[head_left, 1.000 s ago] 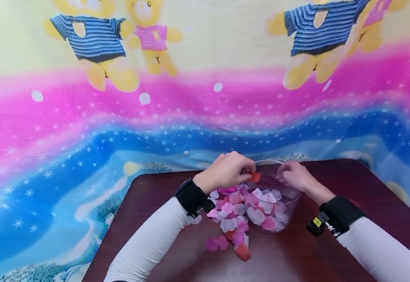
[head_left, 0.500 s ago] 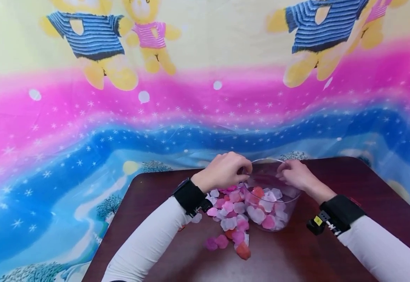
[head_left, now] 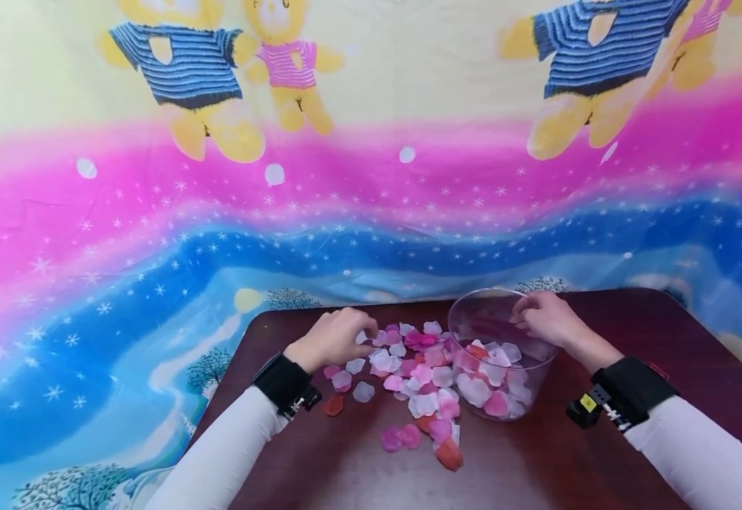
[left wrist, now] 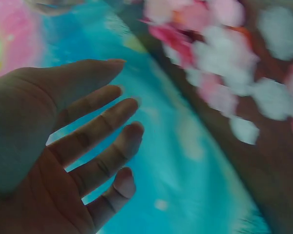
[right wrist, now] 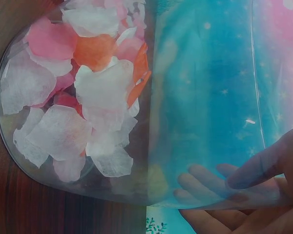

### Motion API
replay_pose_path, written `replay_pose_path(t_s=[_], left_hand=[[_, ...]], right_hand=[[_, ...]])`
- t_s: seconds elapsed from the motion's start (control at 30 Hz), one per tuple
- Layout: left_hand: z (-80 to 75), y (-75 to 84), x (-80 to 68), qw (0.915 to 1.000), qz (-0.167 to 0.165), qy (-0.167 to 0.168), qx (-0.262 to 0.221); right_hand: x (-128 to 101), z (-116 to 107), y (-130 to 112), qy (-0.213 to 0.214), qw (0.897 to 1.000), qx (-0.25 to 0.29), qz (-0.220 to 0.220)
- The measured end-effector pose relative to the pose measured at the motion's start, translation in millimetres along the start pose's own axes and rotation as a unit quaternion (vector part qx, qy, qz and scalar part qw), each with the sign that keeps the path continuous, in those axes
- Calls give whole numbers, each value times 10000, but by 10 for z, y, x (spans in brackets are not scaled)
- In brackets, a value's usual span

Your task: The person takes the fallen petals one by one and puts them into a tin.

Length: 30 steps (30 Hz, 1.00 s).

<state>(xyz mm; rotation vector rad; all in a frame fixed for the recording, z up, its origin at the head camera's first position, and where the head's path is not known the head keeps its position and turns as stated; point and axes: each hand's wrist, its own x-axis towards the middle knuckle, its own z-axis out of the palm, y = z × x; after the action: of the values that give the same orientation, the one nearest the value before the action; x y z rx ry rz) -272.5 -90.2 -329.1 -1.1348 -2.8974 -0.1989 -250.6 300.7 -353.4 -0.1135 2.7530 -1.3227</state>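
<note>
A clear plastic bucket [head_left: 498,326] stands on the table, part filled with pink, white and orange-red artificial petals [right wrist: 63,129]. My right hand [head_left: 548,319] pinches the bucket's right rim; in the right wrist view its fingers [right wrist: 205,183] show through the clear wall, the thumb on the other side. To the left, my left hand [head_left: 335,338] hovers at the left end of a spread of loose petals [head_left: 409,368]. The left wrist view shows that hand [left wrist: 83,131] with relaxed, spread fingers and nothing in them.
Dark brown wooden table [head_left: 345,467] with rounded far corners. Right behind it hangs a printed cloth backdrop [head_left: 371,191] with bears and snowflakes. A single orange-red petal [head_left: 333,405] lies near the left wrist, others trail toward the front.
An orange-red petal left my left hand and dropped into the bucket. That hand then moved left, away from the rim, to the petals on the table. My right hand kept its hold.
</note>
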Motion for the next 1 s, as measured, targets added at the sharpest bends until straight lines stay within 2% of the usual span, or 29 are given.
replay_pose_path(t_s=[0.13, 0.23, 0.37, 0.47, 0.63, 0.77, 0.87, 1.0], left_hand=[[282, -240, -155, 9991, -341, -228, -48], [525, -363, -266, 9973, -558, -463, -136], [772, -424, -367, 9945, -784, -612, -313], [847, -412, -379, 9949, -817, -471, -362], [840, -352, -327, 9958, -637, -480, -439], [778, -287, -273, 9965, -432, -510, -496], [638, -190, -183, 9985, -205, -381, -337], [311, 28, -39, 9999, 135, -68, 5]], right_hand=[[-1, -13, 18, -22, 10000, 47, 55], [-7, -18, 22, -22, 10000, 82, 50], [-5, -9, 13, -37, 10000, 59, 19], [3, 1, 1, -3, 10000, -8, -1], [10, 2, -3, 31, 10000, 6, -12], [8, 8, -6, 0, 9999, 103, 28], [3, 2, -5, 22, 10000, 77, 28], [9, 12, -9, 7, 10000, 13, 32]])
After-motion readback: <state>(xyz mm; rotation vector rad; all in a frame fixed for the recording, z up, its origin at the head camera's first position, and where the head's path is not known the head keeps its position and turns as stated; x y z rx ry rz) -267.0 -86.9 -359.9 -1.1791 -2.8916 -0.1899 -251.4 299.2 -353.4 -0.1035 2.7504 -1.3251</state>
